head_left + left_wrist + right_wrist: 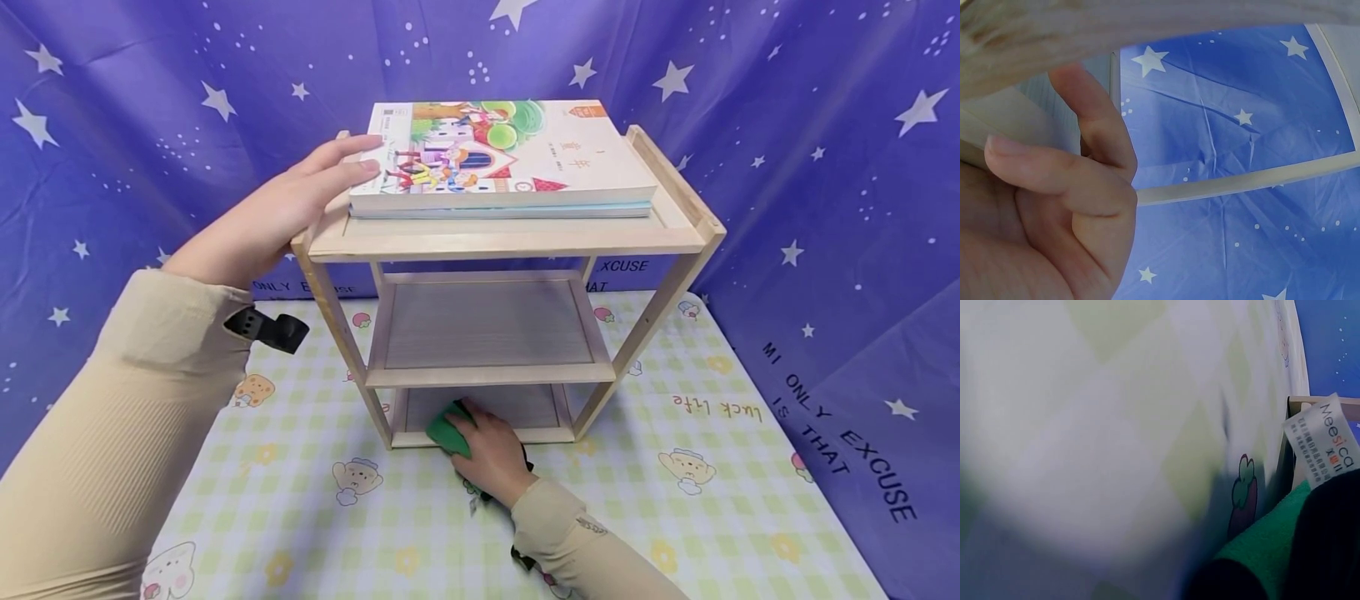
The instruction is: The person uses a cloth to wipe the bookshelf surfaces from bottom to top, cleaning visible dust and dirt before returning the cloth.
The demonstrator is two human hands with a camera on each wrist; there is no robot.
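A three-tier wooden shelf (491, 377) stands on the table, with a short stack of books (495, 154) lying on its top board. My left hand (300, 187) grips the shelf's top left side, two fingertips reaching over to the books' left edge. Below the wooden rail (1147, 37), the left wrist view has curled fingers (1054, 175). Down at the front of the bottom tier, my right hand (491, 454) holds a green cloth (450, 429) against the board. A white label (1325, 440) sticks out from the cloth in the right wrist view, where dark shapes hide part of it.
Under the shelf is a checked tablecloth (720, 525) with cartoon prints. Purple curtains (825, 250) with white stars hang close behind the shelf and along the right side. The shelf's middle tier (487, 321) has a raised frame around its board.
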